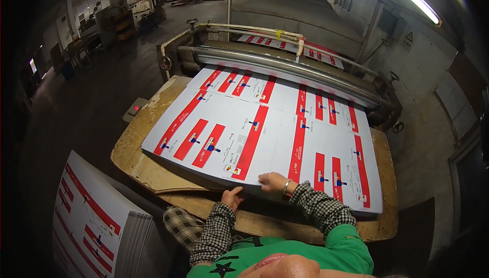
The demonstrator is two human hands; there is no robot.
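Landmark: worn wooden feed table (147,168), centre frame. Left of table, low corner: separate stack of printed sheets (89,222), white with red bars, standing edge ribbed. Just off table's left rim: small grey box with red light (135,108). On table: large white printed sheet (265,135) with red stripes and small blue marks, top of a thin pile, near edge overhanging toward table's front rim, far edge running up to the roller. At table's front edge, left of centre: left hand (232,196), fingers curled under near edge of sheet, thumb up against it, pinching the edge. Just right of it: right hand (275,181), flat on top of sheet near same edge, fingers spread open and pressing down, bracelet at wrist. Both sleeves checked, green garment below. Beyond table's far side: long metal roller (285,72) across machine, more printed sheets (285,44) behind it. Right of table: grey wall (433,74), bright tube light above.
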